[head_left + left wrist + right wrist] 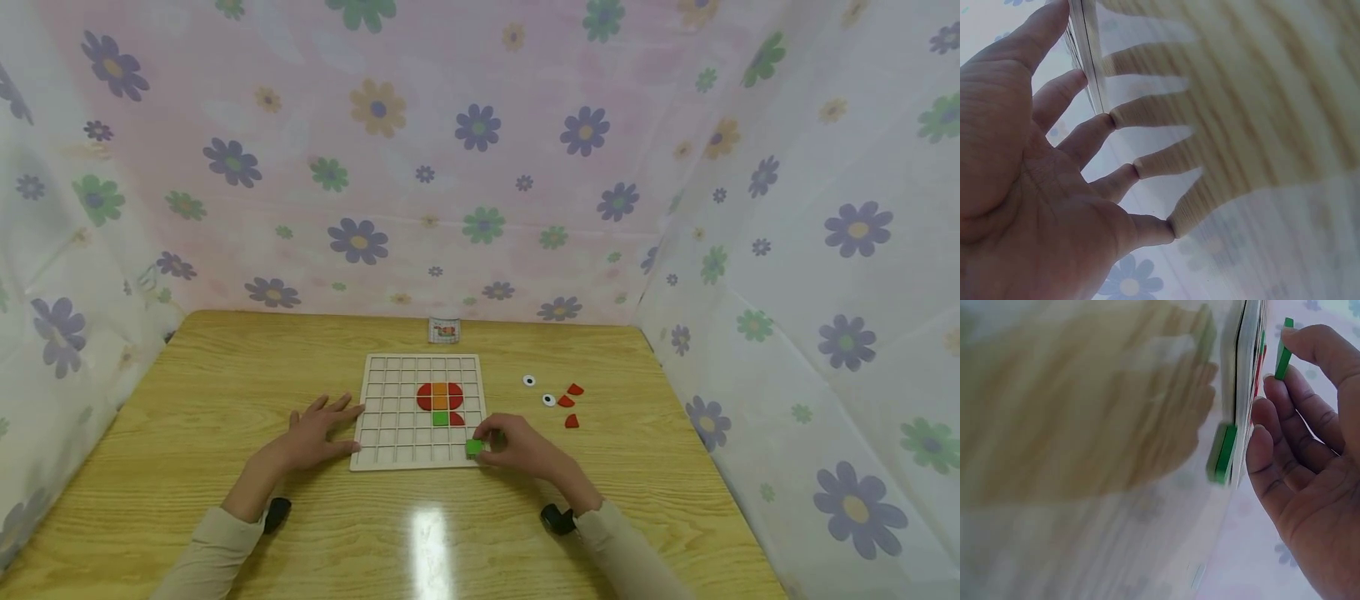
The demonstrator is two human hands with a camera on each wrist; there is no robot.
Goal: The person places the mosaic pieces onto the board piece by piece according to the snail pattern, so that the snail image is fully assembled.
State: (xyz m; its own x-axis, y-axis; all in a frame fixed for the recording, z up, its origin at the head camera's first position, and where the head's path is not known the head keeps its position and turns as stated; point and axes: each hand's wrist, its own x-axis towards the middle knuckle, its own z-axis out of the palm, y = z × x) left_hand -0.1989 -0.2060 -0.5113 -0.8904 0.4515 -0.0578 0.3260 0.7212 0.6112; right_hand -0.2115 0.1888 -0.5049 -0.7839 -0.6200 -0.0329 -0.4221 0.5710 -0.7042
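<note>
My right hand (517,446) pinches a green square tile (474,448) between thumb and fingertips, at the near right corner of a wooden grid board (386,429). In the right wrist view, the pinched tile (1284,350) is held edge-on, and another green piece (1222,453) lies on the table beside the board. My left hand (311,437) rests with spread fingers at the board's left edge. On the board are rounded red pieces (424,397) flanking orange squares (439,396). Below them sit a green square (440,418) and a red quarter-circle (457,419).
Two white-and-black eye discs (529,381) and three red quarter-circle pieces (572,422) lie on the table right of the board. A small picture card (444,331) stands at the table's back edge. Flowered cloth (480,167) encloses the back and sides.
</note>
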